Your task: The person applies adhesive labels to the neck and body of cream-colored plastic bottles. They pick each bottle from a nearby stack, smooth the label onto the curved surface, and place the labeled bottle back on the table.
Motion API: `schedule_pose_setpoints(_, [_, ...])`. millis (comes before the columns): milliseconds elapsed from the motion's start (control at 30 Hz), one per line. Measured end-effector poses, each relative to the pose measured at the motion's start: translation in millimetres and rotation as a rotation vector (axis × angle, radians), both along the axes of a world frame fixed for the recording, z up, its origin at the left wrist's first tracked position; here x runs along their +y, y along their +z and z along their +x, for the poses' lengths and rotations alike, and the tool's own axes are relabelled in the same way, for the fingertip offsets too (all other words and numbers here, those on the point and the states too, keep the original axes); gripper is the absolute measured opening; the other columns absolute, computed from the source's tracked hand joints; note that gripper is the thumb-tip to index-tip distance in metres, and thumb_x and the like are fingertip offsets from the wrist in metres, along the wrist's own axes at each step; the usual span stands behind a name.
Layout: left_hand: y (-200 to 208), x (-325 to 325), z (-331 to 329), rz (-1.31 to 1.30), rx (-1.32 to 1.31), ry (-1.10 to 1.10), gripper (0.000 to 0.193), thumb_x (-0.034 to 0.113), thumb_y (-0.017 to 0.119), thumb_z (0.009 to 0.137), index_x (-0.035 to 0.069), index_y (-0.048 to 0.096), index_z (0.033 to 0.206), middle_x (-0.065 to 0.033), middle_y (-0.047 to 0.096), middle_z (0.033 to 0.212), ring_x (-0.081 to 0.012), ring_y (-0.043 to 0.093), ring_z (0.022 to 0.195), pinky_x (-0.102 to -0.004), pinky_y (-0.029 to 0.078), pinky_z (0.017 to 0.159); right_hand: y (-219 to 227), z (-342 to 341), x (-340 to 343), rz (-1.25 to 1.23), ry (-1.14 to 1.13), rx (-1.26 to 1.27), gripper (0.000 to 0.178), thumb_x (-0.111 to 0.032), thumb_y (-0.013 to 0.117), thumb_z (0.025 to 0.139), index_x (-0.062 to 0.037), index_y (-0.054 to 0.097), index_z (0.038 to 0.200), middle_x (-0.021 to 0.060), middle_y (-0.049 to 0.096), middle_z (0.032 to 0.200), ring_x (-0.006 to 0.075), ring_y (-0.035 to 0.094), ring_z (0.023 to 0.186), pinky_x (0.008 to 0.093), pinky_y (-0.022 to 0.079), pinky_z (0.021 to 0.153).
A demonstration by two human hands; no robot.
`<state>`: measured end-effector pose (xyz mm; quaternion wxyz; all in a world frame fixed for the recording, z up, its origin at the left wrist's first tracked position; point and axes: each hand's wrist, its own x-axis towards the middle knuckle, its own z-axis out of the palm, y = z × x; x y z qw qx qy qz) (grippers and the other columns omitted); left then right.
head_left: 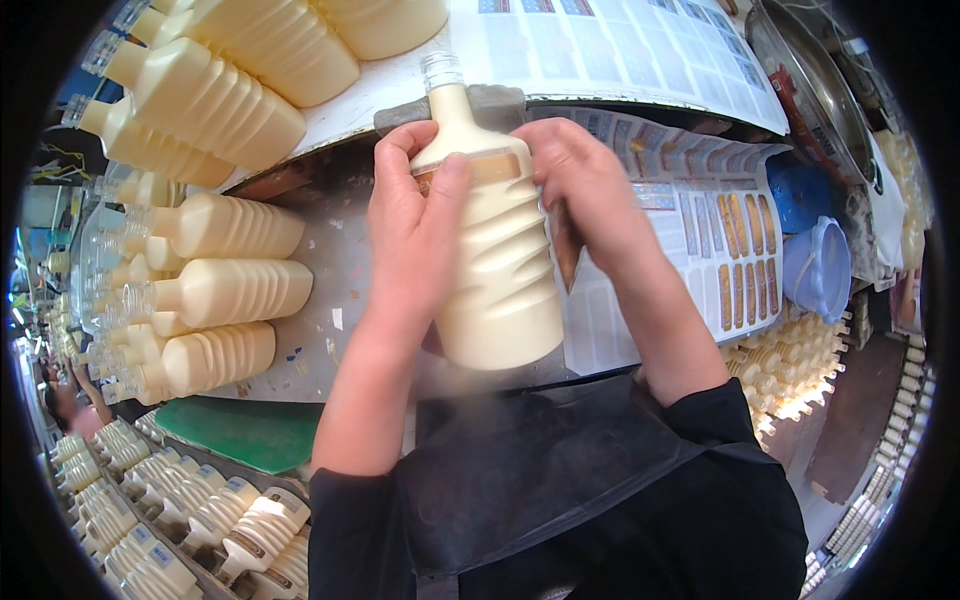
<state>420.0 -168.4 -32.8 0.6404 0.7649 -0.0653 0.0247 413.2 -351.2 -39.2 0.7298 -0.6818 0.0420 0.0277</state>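
A cream bottle [498, 300] with a ribbed body and a clear threaded neck lies before me, neck pointing away, its shoulder by a grey block [496, 104]. My left hand [418, 205] grips it from the left, thumb pressed on a brown-gold label band [497, 166] across the shoulder. At the bottle's right side my right hand [583, 178] has its fingers curled, slightly blurred. A brown label strip [567, 247] hangs below those fingers; whether it joins the band I cannot tell.
Label sheets [690, 215] lie to the right, more on the white shelf [600, 70] behind. Several cream bottles [240, 285] lie stacked at left. Labelled bottles [265, 525] fill the lower left beside a green board [235, 432]. A blue bucket [818, 268] stands far right.
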Motion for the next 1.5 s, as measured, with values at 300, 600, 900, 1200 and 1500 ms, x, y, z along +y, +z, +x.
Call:
schedule_pose_setpoints(300, [1.0,3.4,0.7,0.018,0.002,0.001,0.047,0.034,0.059,0.103,-0.001,0.050,0.133,-0.0177,0.064,0.125,-0.0211,0.065,0.105,-0.0360,0.051,0.094,30.0,-11.2,6.0,-0.009,-0.132,-0.298,0.029,-0.011,0.072,0.092,0.0025,0.067,0.117,0.0124,0.072,0.116,0.0189,0.068,0.108,0.0318,0.052,0.097])
schedule_pose_setpoints(600, [-4.2,9.0,-0.6,-0.363,0.253,-0.063,0.039,0.031,0.045,0.113,0.000,0.054,0.136,-0.0089,0.065,0.117,-0.0124,0.062,0.106,-0.0298,0.051,0.096,27.7,-20.8,8.1,-0.599,-0.439,-0.415,0.026,-0.004,0.072,0.089,-0.0005,0.072,0.115,0.0153,0.076,0.102,0.0251,0.074,0.090,0.0331,0.058,0.080])
schedule_pose_setpoints(900, [-3.4,11.9,-0.9,-0.692,0.446,-0.084,0.058,0.047,0.034,0.113,-0.001,0.055,0.136,-0.0144,0.065,0.131,-0.0217,0.064,0.119,-0.0370,0.051,0.104,48.9,-25.2,9.1,-0.430,-0.125,-0.458,0.013,-0.011,0.062,0.099,-0.0009,0.070,0.103,0.0009,0.064,0.096,0.0095,0.060,0.089,0.0250,0.048,0.084])
schedule_pose_setpoints(1200, [-6.7,12.4,3.1,-0.466,0.310,-0.093,0.043,0.038,0.058,0.108,0.000,0.060,0.129,-0.0049,0.068,0.111,-0.0090,0.062,0.099,-0.0263,0.051,0.090,7.1,1.4,10.8,0.003,0.017,0.097,0.046,-0.039,0.069,0.099,0.0027,0.073,0.118,0.0071,0.073,0.108,0.0106,0.064,0.098,0.0264,0.050,0.089])
schedule_pose_setpoints(1500, [-19.8,16.3,5.8,-0.562,0.274,-0.130,0.044,0.037,0.051,0.110,-0.001,0.061,0.132,-0.0072,0.070,0.115,-0.0108,0.064,0.102,-0.0280,0.053,0.092,8.8,-1.0,14.5,-0.019,-0.007,0.059,0.044,-0.037,0.069,0.098,0.0032,0.073,0.116,0.0058,0.073,0.106,0.0102,0.064,0.097,0.0258,0.050,0.088])
